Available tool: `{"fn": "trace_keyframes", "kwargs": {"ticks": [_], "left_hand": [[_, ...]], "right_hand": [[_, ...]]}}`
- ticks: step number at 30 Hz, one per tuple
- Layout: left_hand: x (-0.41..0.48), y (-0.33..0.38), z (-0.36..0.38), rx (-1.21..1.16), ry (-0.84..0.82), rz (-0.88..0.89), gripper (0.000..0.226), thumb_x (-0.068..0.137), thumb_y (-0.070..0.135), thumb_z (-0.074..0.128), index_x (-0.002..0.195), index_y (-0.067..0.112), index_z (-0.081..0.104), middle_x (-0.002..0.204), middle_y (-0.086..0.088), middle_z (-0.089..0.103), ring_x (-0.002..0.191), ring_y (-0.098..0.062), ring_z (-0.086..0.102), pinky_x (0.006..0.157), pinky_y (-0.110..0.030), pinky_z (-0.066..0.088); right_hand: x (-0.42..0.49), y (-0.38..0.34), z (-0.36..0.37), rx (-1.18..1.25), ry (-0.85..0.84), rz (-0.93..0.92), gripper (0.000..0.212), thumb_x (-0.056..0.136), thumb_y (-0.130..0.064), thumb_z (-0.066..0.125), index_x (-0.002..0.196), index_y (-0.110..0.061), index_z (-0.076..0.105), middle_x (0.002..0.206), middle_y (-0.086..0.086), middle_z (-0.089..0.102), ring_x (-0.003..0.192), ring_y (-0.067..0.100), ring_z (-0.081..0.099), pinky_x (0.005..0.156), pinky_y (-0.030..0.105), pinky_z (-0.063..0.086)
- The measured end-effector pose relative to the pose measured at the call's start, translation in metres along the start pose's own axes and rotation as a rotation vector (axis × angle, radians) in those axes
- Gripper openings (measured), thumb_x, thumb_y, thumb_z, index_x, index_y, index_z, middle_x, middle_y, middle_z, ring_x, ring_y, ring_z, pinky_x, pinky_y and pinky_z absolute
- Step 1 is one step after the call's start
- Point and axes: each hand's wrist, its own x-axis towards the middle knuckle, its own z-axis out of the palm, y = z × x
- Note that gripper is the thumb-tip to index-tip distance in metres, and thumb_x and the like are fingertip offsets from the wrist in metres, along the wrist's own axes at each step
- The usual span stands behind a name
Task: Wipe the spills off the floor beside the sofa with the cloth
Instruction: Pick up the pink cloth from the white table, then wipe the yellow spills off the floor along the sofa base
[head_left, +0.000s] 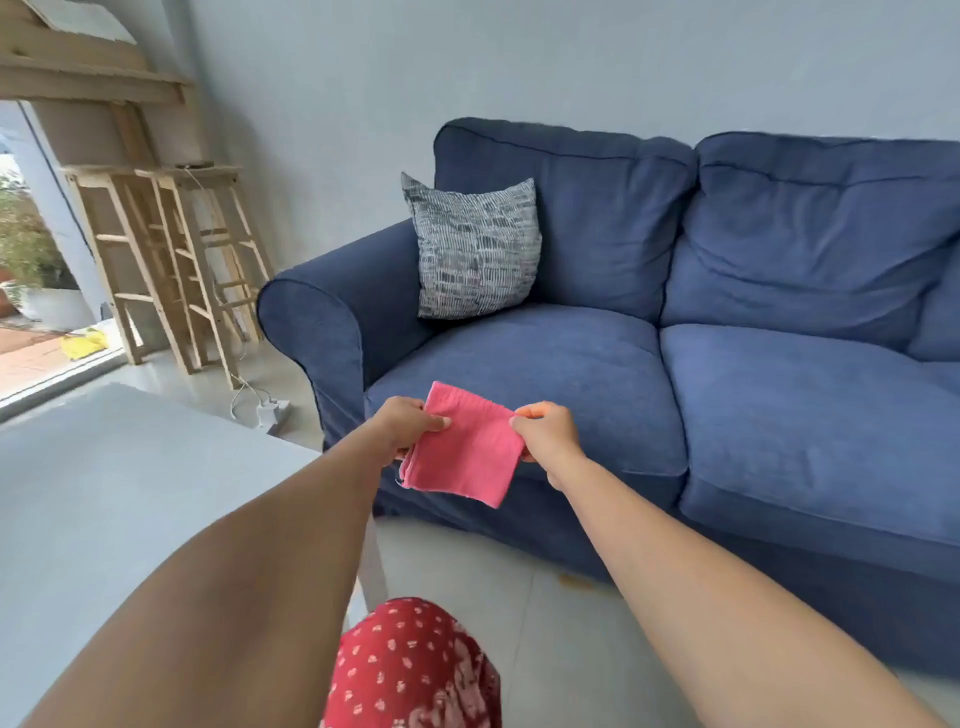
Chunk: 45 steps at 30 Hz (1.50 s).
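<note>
Against the pale grey wall stands a big dark blue fabric sofa, holding on its left seat a grey-and-white patterned square cushion propped upright in the corner by the rolled armrest. Left of it lies a smooth grey tabletop, and at the sofa's foot the light tiled floor carries a small yellowish spill. Before the seat cushion, both hands pinch a folded pink cloth in mid-air, the left hand on its left edge and the right hand on its right.
</note>
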Motion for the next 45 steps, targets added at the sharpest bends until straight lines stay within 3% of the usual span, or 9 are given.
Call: {"fn": "trace_keyframes", "kwargs": {"ticks": [5,9,17,24,27,32,38,42,45], "left_hand": [[0.012,0.011,0.129,0.008,-0.230,-0.008,0.015,0.086,0.017,0.070,0.101,0.015,0.070,0.086,-0.003,0.068,0.070,-0.017,0.062,0.063,-0.028,0.052],[0.018,-0.011,0.231,0.033,-0.403,-0.087,0.014,0.088,0.020,0.068,0.102,0.016,0.070,0.090,-0.006,0.068,0.078,-0.023,0.061,0.073,-0.036,0.054],[0.022,-0.098,0.380,0.124,-0.612,-0.273,0.015,0.090,0.019,0.065,0.105,0.016,0.066,0.086,-0.002,0.064,0.069,-0.015,0.055,0.061,-0.026,0.046],[0.041,-0.173,0.450,0.136,-0.666,-0.432,0.024,0.091,0.011,0.062,0.114,0.007,0.065,0.098,-0.010,0.065,0.083,-0.025,0.060,0.066,-0.034,0.052],[0.051,-0.194,0.477,0.187,-0.664,-0.430,0.025,0.091,0.004,0.058,0.116,0.005,0.065,0.091,-0.010,0.066,0.079,-0.025,0.062,0.070,-0.038,0.056],[0.054,-0.216,0.511,0.496,-0.533,-0.253,0.030,0.087,0.017,0.051,0.113,0.022,0.064,0.100,-0.004,0.069,0.093,-0.030,0.069,0.082,-0.038,0.058],[0.057,-0.256,0.508,0.863,-0.095,0.273,0.035,0.089,0.019,0.048,0.124,0.023,0.055,0.123,-0.008,0.057,0.114,-0.028,0.050,0.095,-0.038,0.040],[0.063,-0.281,0.509,0.835,0.038,0.279,0.040,0.088,0.019,0.051,0.128,0.014,0.052,0.135,-0.012,0.051,0.128,-0.032,0.042,0.112,-0.045,0.029],[0.067,-0.279,0.524,0.858,-0.071,0.434,0.048,0.093,0.027,0.046,0.140,0.014,0.045,0.150,-0.010,0.042,0.141,-0.030,0.032,0.120,-0.043,0.016]], "right_hand": [[0.004,0.072,-0.104,0.014,0.188,0.125,0.017,0.080,-0.011,0.067,0.070,-0.025,0.067,0.083,-0.004,0.070,0.091,0.026,0.070,0.081,0.048,0.060],[-0.002,0.147,-0.172,0.010,0.294,0.285,0.014,0.080,-0.013,0.068,0.072,-0.024,0.069,0.084,0.000,0.072,0.082,0.025,0.069,0.066,0.048,0.062],[-0.021,0.303,-0.230,0.004,0.378,0.595,0.017,0.084,-0.009,0.064,0.073,-0.020,0.067,0.080,0.005,0.067,0.060,0.022,0.060,0.048,0.032,0.053],[-0.018,0.402,-0.236,-0.116,0.323,0.708,0.023,0.084,-0.008,0.058,0.069,-0.024,0.065,0.074,-0.002,0.068,0.077,0.027,0.069,0.072,0.046,0.061],[-0.011,0.434,-0.239,-0.165,0.318,0.699,0.019,0.086,-0.007,0.061,0.075,-0.020,0.069,0.083,0.002,0.072,0.086,0.024,0.067,0.083,0.037,0.056],[-0.004,0.473,-0.231,-0.468,0.300,0.643,0.028,0.090,-0.014,0.058,0.117,-0.012,0.065,0.121,0.012,0.064,0.114,0.030,0.060,0.090,0.032,0.047],[-0.031,0.508,-0.176,-1.030,-0.008,0.098,0.064,0.091,-0.055,0.046,0.146,-0.024,0.043,0.158,0.012,0.033,0.148,0.031,0.026,0.118,0.051,0.023],[-0.070,0.545,-0.170,-1.147,-0.191,0.114,0.078,0.088,-0.074,0.033,0.155,-0.039,0.014,0.167,0.006,0.001,0.153,0.027,-0.005,0.120,0.055,0.001],[-0.094,0.565,-0.209,-1.149,-0.011,0.223,0.076,0.087,-0.073,0.034,0.154,-0.039,0.021,0.165,0.006,0.011,0.153,0.029,0.006,0.120,0.057,0.005]]}}
